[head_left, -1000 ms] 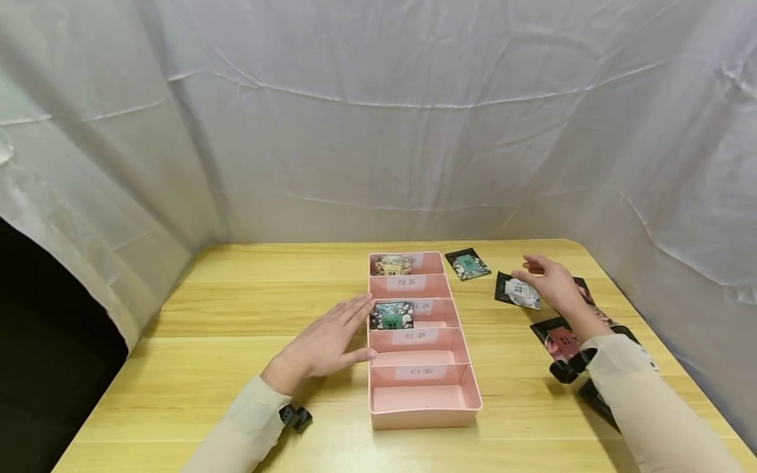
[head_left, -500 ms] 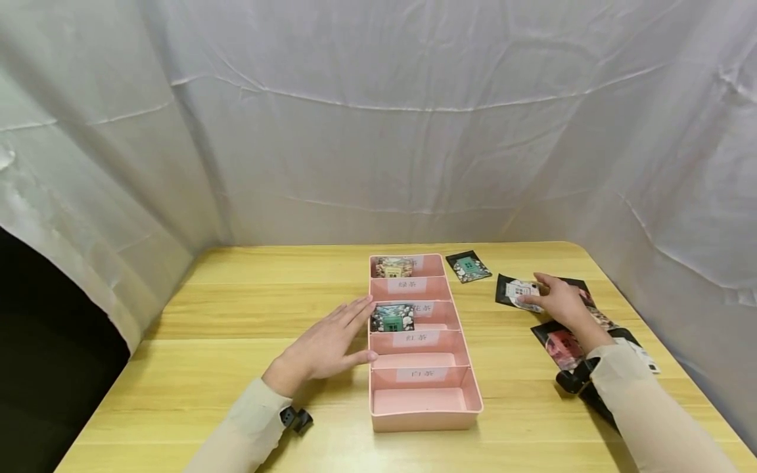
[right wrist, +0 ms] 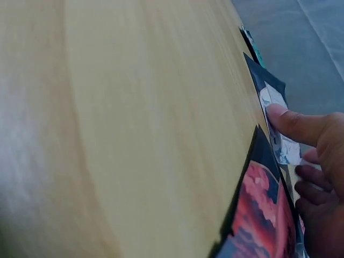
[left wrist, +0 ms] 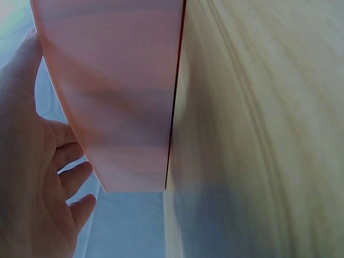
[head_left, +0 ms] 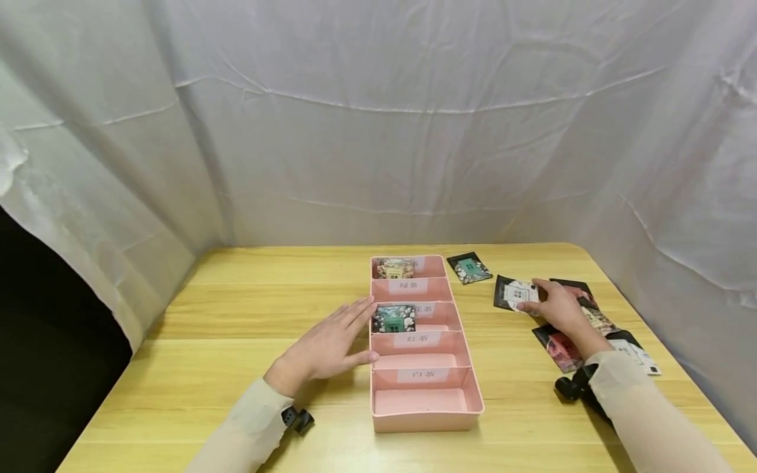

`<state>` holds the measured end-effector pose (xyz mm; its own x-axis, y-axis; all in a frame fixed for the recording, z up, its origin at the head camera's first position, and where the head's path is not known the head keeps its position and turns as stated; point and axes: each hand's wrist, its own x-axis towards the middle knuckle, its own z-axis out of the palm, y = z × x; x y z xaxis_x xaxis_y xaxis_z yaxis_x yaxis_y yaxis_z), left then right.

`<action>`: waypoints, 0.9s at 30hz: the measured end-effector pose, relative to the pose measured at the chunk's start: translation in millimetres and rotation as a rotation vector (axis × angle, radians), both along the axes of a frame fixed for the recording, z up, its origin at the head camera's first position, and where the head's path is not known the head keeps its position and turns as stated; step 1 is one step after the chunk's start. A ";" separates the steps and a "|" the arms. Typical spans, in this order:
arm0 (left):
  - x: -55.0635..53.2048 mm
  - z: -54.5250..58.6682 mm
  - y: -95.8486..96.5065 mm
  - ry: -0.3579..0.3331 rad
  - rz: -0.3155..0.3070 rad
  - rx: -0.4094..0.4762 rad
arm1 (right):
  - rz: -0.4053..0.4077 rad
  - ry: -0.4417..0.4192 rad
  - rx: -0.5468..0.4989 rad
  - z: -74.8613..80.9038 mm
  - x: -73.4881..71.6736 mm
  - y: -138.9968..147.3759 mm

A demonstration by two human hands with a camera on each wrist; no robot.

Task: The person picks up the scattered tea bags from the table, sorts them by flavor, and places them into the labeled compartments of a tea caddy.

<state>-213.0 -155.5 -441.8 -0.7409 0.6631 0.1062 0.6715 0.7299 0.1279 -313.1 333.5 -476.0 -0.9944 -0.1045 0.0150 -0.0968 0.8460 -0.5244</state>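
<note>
My right hand (head_left: pixel 560 307) pinches the right end of a black-and-white tea sachet (head_left: pixel 510 293) at the table's right side. In the right wrist view the thumb lies on the white face of this sachet (right wrist: pixel 273 102), the other fingers at its edge. Fairly straight fingers of my left hand (head_left: pixel 322 345) rest against the left rim of a pink divided box (head_left: pixel 427 422). In that box, a beige tea sachet (head_left: pixel 395 268) is in the farthest compartment and a black-and-green tea sachet (head_left: pixel 394 320) in the third from the back.
A green-labelled sachet (head_left: pixel 470 268) lies beyond the box's far right corner. Near the right forearm lie a red sachet (head_left: pixel 563 349), a brown one (head_left: pixel 600 320) and another white one (head_left: pixel 635 351). White paper labels (head_left: pixel 432 374) mark the box's dividers. Grey cloth (head_left: pixel 378 164) hangs behind the table.
My right hand has come down onto the white sachet and taken its right end between thumb and fingers; the sachet has shifted slightly left. The left hand stays at the box.
</note>
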 end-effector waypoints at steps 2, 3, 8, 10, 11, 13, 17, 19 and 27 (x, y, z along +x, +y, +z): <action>-0.1 -0.2 0.2 -0.002 0.001 0.002 | -0.006 0.020 -0.024 -1.3 1.0 -0.5; -0.1 -0.3 0.2 -0.002 0.001 0.003 | -0.007 0.030 -0.035 -1.6 1.7 -1.1; -0.4 -0.6 0.0 0.002 0.010 0.009 | -0.008 0.077 -0.087 -3.1 3.1 -3.8; -0.6 -1.1 -0.2 0.003 0.009 0.006 | -0.008 0.078 -0.111 -3.2 3.8 -5.1; -0.8 -1.3 -0.2 0.002 0.009 0.005 | -0.009 0.075 -0.129 -3.0 4.2 -5.7; -0.9 -1.9 -0.4 0.001 0.009 0.003 | -0.012 0.065 -0.160 -2.1 5.2 -7.3; -0.7 -2.6 -0.5 0.005 0.008 0.011 | -0.023 0.031 -0.247 2.0 6.3 -10.8; -0.6 -2.7 -0.6 0.007 0.007 0.012 | -0.031 0.019 -0.278 4.8 6.5 -13.0; -1.1 -1.3 0.1 0.002 0.002 0.000 | -0.073 0.051 -0.365 18.6 9.0 -24.4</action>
